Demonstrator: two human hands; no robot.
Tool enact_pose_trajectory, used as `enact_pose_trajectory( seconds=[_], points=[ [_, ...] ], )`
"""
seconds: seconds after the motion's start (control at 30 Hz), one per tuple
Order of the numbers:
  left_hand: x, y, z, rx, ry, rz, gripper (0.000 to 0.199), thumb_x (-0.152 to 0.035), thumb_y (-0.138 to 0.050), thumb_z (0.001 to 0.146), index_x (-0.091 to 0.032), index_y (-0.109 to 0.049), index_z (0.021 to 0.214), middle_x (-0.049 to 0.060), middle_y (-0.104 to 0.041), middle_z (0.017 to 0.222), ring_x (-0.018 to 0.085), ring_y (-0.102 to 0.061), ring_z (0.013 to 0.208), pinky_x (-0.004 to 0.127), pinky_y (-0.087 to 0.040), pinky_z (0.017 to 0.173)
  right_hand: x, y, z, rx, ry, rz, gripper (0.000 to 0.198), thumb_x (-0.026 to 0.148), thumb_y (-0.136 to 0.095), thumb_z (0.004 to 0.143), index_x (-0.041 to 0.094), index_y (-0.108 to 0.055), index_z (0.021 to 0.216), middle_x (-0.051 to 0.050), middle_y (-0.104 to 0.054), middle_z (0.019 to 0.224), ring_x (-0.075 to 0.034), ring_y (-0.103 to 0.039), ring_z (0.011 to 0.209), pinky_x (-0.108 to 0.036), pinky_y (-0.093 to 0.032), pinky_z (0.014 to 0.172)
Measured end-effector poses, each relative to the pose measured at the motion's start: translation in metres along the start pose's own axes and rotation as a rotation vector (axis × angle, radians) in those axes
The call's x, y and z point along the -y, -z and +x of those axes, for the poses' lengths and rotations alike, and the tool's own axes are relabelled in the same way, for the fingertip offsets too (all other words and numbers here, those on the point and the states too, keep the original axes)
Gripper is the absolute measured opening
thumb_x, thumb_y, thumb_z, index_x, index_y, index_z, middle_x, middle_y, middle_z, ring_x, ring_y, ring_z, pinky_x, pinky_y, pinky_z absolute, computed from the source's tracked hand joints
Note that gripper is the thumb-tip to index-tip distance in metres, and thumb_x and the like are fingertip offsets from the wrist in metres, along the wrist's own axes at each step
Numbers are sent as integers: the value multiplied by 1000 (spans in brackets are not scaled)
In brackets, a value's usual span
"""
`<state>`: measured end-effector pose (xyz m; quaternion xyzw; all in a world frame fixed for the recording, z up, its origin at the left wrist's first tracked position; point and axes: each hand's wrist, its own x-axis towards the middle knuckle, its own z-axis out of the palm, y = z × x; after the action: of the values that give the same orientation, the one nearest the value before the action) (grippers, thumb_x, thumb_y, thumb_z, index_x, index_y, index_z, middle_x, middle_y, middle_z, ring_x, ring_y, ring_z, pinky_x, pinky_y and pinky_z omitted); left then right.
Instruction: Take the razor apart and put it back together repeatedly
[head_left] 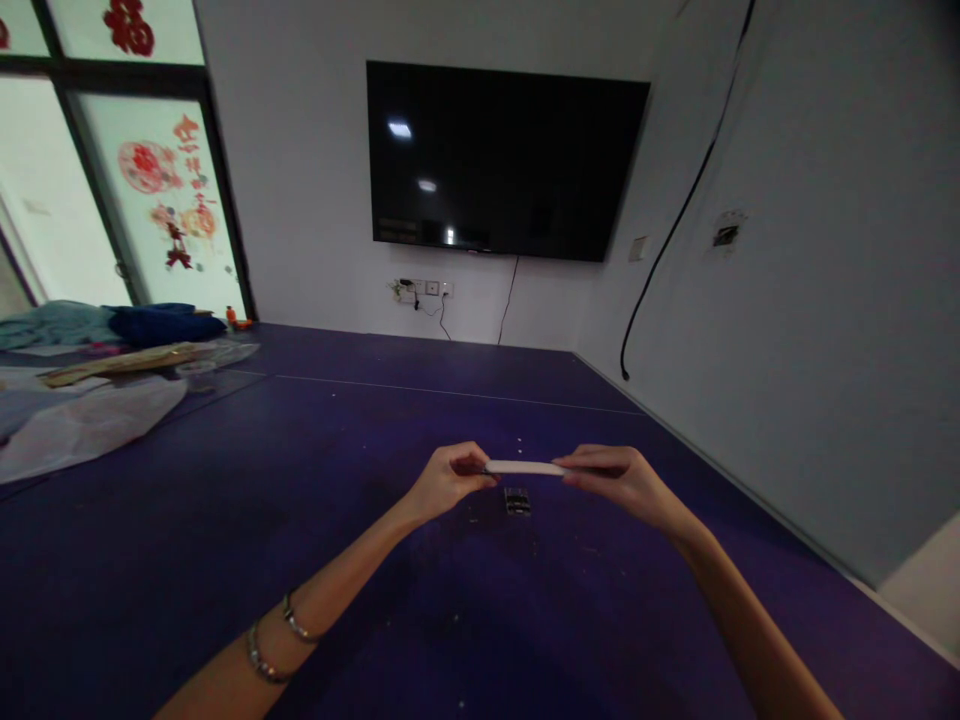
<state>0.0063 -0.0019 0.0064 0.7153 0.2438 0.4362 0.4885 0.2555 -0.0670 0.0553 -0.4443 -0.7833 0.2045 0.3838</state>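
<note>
I see the left hand [450,480] and right hand [616,482], fingers pinched, gripping opposite ends of a thin pale strip [525,467], apparently already raised over the purple table [300,540], inward of its right edge; a small dark item [517,502] lies untouched.

Thin pale flat piece [525,467], nearly level (seen edge-on), fingers [602,457] pinching both ends

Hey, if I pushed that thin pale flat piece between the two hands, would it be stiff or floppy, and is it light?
The thin pale flat piece is probably fairly stiff, spanning the gap nearly straight. It seems light, since the left hand and right hand merely pinch its ends. Its slim profile suggests it might flex if pushed.
</note>
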Motion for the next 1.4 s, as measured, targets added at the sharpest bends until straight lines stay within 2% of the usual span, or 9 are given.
enact_pose_trajectory(
  seconds=[0.17,0.37,0.5,0.67,0.8,0.97,1.17,1.33,1.4],
  points=[
    [0,0,0,-5,-15,-23,16,-18,-72,63,-13,-58,69,1,-65,73,12,-60,69,25,-45,69,-3,-1,1,-37,-16,-17,29,41,-60,76,22,-71,95,-6,-66,82,-16,-58,72,-27,-43,59],
    [-1,-1,-1,6,-9,-10,14,-16,-71,64,-13,-59,70,0,-65,70,11,-59,67,24,-45,67,-1,-3,1,17,-21,10,28,39,-61,76,20,-71,93,-6,-65,82,-16,-57,72,-25,-42,58],
    [-2,-2,-2,7,-7,-29,16,-17,-72,63,-13,-58,69,1,-66,73,12,-60,70,26,-45,69,-4,-1,0,-36,-29,-6,28,39,-61,76,21,-71,94,-5,-66,80,-16,-57,71,-25,-42,59],
    [-4,-1,-2,-5,-5,2,15,-17,-72,63,-13,-60,70,1,-66,71,12,-61,68,25,-46,67,-13,3,-1,38,-15,22,26,38,-62,75,21,-72,93,-6,-66,86,-16,-58,73,-26,-43,60],
    [-7,-1,-2,-5,-15,-31,14,-16,-71,63,-13,-60,70,3,-68,74,13,-62,70,27,-47,69,-18,4,-1,-12,-47,18,28,39,-62,74,21,-71,94,-6,-67,85,-17,-58,75,-26,-43,62],
    [-7,-3,-1,-9,5,-63,15,-13,-72,61,-13,-59,69,2,-68,71,12,-63,68,25,-47,67,-17,5,-2,27,-35,59,26,38,-64,74,21,-72,91,-6,-67,86,-18,-59,77,-27,-44,64],
    [-11,-6,-4,33,-4,-91,14,-13,-71,63,-12,-59,70,4,-69,74,12,-63,70,25,-48,69,-23,6,-2,-55,-75,71,27,38,-65,72,22,-72,92,-7,-67,89,-19,-60,79,-28,-46,66],
    [-14,-10,-5,27,3,-98,16,-13,-73,61,-12,-59,69,3,-69,71,13,-64,68,26,-49,69,-21,5,-2,21,-26,95,24,37,-66,72,21,-73,88,-7,-67,85,-17,-60,76,-27,-46,65],
    [-15,-11,-5,44,7,-105,16,-14,-73,61,-12,-58,69,4,-69,72,13,-64,67,27,-50,68,-21,4,-1,-3,-29,101,24,37,-66,71,21,-73,88,-7,-67,86,-18,-60,78,-28,-46,67]
  ],
)
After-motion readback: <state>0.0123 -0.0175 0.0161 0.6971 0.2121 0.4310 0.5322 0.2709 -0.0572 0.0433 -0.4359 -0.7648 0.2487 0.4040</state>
